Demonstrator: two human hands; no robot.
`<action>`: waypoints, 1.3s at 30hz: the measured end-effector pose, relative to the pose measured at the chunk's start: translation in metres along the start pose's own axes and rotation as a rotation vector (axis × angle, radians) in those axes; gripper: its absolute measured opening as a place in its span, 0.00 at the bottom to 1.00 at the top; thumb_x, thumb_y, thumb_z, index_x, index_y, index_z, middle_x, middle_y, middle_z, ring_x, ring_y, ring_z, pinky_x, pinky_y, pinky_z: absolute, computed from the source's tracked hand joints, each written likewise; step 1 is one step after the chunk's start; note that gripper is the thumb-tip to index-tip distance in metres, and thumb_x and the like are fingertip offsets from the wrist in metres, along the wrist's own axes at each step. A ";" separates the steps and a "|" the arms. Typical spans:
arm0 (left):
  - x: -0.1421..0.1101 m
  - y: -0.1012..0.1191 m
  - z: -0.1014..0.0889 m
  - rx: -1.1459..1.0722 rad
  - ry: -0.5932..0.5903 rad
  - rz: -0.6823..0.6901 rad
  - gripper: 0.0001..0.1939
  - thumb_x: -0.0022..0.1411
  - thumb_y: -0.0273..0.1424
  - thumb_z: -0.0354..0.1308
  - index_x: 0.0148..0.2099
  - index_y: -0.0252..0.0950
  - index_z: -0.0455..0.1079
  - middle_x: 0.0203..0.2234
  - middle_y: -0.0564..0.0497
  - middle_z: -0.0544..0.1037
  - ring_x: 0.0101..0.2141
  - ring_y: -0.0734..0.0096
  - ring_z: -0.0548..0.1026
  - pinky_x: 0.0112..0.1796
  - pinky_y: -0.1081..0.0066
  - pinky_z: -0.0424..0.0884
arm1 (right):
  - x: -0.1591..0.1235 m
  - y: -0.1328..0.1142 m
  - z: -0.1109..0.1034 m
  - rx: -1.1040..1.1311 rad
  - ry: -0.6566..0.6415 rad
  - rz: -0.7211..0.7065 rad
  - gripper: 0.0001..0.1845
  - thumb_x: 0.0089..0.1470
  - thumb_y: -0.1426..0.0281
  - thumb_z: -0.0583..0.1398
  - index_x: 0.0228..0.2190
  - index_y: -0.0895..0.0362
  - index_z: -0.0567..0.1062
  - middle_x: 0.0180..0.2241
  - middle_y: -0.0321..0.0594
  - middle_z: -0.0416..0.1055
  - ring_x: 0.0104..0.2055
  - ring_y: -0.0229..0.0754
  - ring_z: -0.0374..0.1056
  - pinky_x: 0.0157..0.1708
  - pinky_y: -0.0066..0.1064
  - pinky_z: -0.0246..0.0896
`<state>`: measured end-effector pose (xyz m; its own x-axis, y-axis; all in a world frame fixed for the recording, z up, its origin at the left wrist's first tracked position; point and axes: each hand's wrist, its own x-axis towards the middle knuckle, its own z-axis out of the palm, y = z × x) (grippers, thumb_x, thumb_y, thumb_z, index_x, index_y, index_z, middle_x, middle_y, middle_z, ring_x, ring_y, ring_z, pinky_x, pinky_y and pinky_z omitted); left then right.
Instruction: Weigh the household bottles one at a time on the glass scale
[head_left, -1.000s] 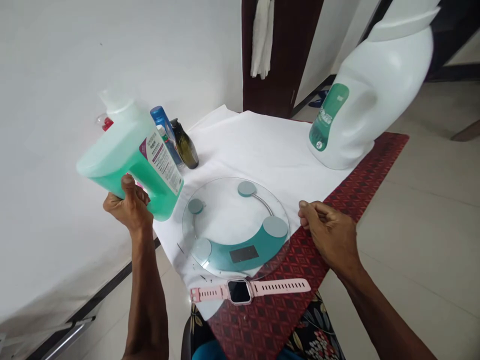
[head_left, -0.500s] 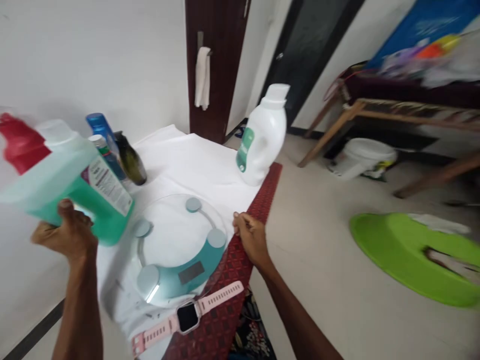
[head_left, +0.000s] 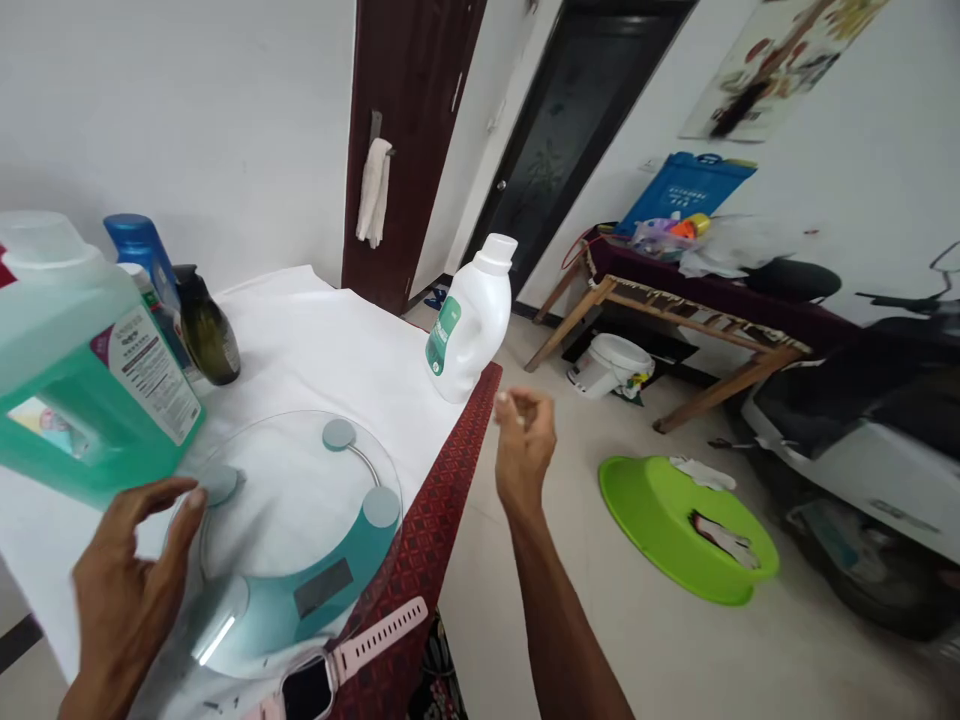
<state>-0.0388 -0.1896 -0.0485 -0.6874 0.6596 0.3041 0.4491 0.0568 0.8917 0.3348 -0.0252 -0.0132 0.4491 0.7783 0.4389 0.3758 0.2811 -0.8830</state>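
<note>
My left hand [head_left: 139,575] is open, thumb and fingers apart and empty, at the left rim of a round glass bathroom scale [head_left: 322,600]. Behind that hand stands a large jug of green liquid [head_left: 142,385]. My right hand [head_left: 525,445] is raised beyond the table's right edge, its fingers curled in towards the thumb; whether anything is inside I cannot make out. A white detergent bottle [head_left: 476,320] with a green label stands near the far right edge. A smartwatch with a pink strap [head_left: 382,640] lies in front of the scale.
A blue bottle [head_left: 142,245] and a dark green bottle [head_left: 208,330] stand at the back left on the white cloth [head_left: 300,330]. On the floor to the right are a green tub [head_left: 652,525], a white bucket [head_left: 611,365], a wooden bench [head_left: 697,320] and a scooter [head_left: 862,440].
My left hand has let go of the green jug, now standing on the table, and moved down to the scale. My right hand has lifted away from the table edge. The view has swung right.
</note>
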 end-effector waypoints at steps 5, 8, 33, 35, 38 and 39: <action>0.018 0.003 0.039 -0.022 -0.159 -0.115 0.26 0.54 0.68 0.63 0.44 0.60 0.83 0.49 0.59 0.87 0.58 0.35 0.80 0.55 0.38 0.78 | 0.087 0.007 0.032 0.081 0.002 0.024 0.41 0.42 0.36 0.70 0.44 0.52 0.70 0.48 0.49 0.77 0.50 0.50 0.75 0.49 0.42 0.72; 0.024 -0.009 0.031 -0.134 -0.213 -0.193 0.32 0.57 0.68 0.63 0.49 0.51 0.84 0.54 0.52 0.86 0.63 0.37 0.77 0.69 0.39 0.66 | 0.110 0.017 0.055 0.141 -0.086 0.070 0.37 0.38 0.38 0.72 0.35 0.53 0.71 0.34 0.41 0.77 0.35 0.44 0.73 0.36 0.37 0.70; 0.015 -0.017 0.039 -0.295 -0.178 -0.179 0.37 0.66 0.66 0.58 0.49 0.35 0.82 0.49 0.40 0.85 0.53 0.47 0.79 0.59 0.57 0.72 | -0.020 -0.112 0.046 0.524 -0.289 0.009 0.35 0.50 0.45 0.70 0.14 0.50 0.58 0.12 0.25 0.46 0.14 0.31 0.49 0.16 0.31 0.50; 0.015 -0.018 0.039 -0.308 -0.179 -0.161 0.37 0.67 0.66 0.57 0.48 0.36 0.81 0.47 0.40 0.85 0.52 0.49 0.80 0.57 0.59 0.72 | -0.035 -0.127 0.044 0.554 -0.330 0.023 0.35 0.49 0.46 0.72 0.15 0.51 0.59 0.12 0.24 0.47 0.13 0.30 0.48 0.16 0.30 0.49; 0.015 -0.020 0.037 -0.304 -0.188 -0.137 0.35 0.67 0.65 0.56 0.46 0.35 0.80 0.45 0.41 0.84 0.50 0.51 0.80 0.55 0.61 0.73 | -0.059 -0.143 0.046 0.594 -0.377 0.077 0.33 0.46 0.48 0.74 0.14 0.51 0.61 0.11 0.24 0.48 0.12 0.29 0.45 0.15 0.28 0.45; 0.015 -0.021 0.037 -0.296 -0.187 -0.132 0.35 0.67 0.64 0.56 0.46 0.35 0.80 0.45 0.41 0.84 0.49 0.52 0.80 0.54 0.60 0.73 | -0.068 -0.146 0.047 0.607 -0.384 0.098 0.33 0.44 0.49 0.74 0.14 0.52 0.61 0.11 0.24 0.48 0.12 0.28 0.45 0.14 0.28 0.44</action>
<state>-0.0373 -0.1533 -0.0754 -0.5999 0.7881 0.1381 0.1607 -0.0504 0.9857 0.2116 -0.0924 0.0784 0.0996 0.9268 0.3622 -0.2176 0.3755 -0.9009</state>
